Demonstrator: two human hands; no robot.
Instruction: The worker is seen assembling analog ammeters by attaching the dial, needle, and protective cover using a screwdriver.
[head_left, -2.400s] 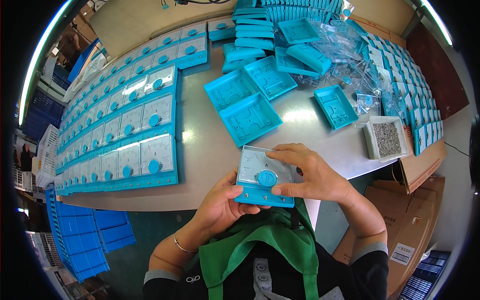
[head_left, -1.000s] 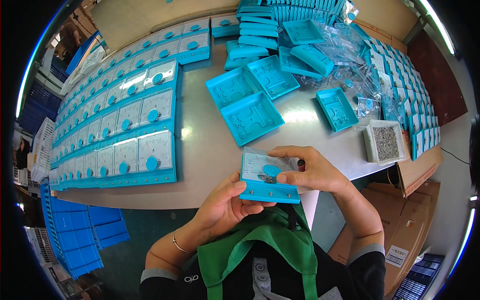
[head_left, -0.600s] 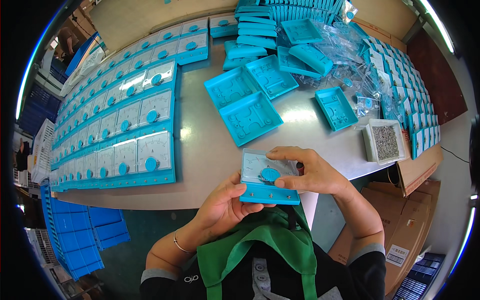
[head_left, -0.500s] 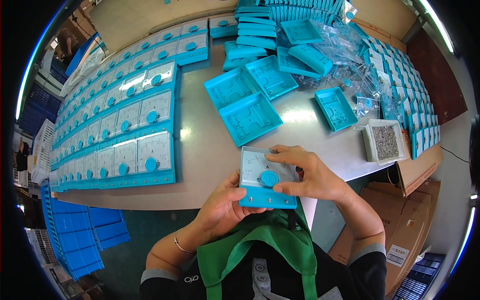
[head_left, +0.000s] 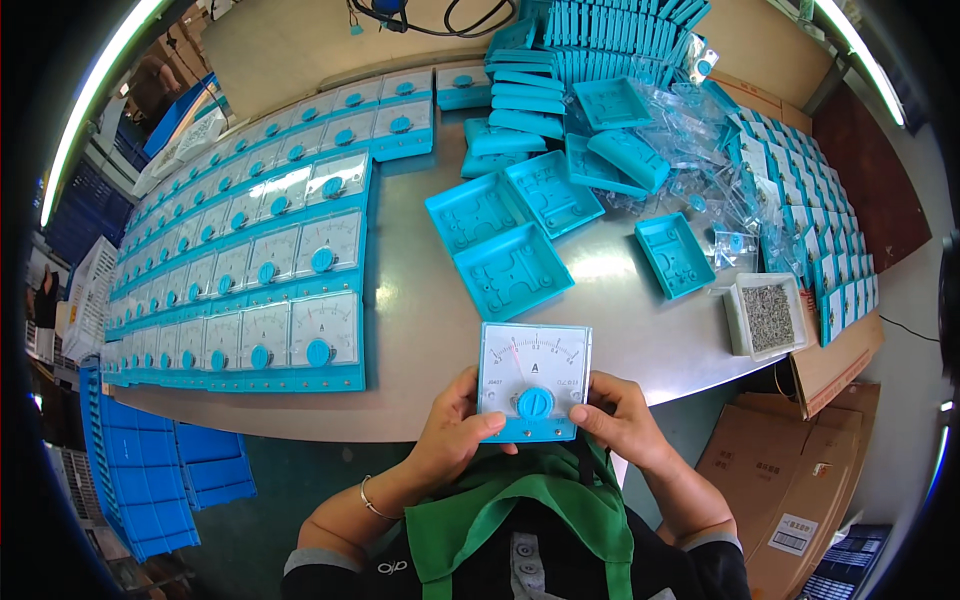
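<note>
Between my two hands is an ammeter [head_left: 536, 375], a square panel with a white dial face under a clear cover, a round blue knob and a teal base. It is tilted up so its dial faces me, just off the table's near edge. My left hand [head_left: 452, 425] grips its lower left side, thumb on the front. The right hand [head_left: 622, 415] holds the lower right side, thumb near the corner and fingers behind. Closest to it on the table are empty teal housings [head_left: 512, 270] and a single separate housing [head_left: 674, 256].
Rows of finished-looking meters [head_left: 240, 265] cover the left of the steel table [head_left: 410, 300]. Clear covers [head_left: 680, 130] lie heaped behind the housings. A white tub [head_left: 741, 316] of small screws sits at the right edge, near rows of teal bases [head_left: 800, 200]. Cardboard boxes [head_left: 770, 470] stand below.
My right hand has moved from the meter's face down to its lower right side. The meter has come lower and turned squarely toward me. The view has shifted slightly.
</note>
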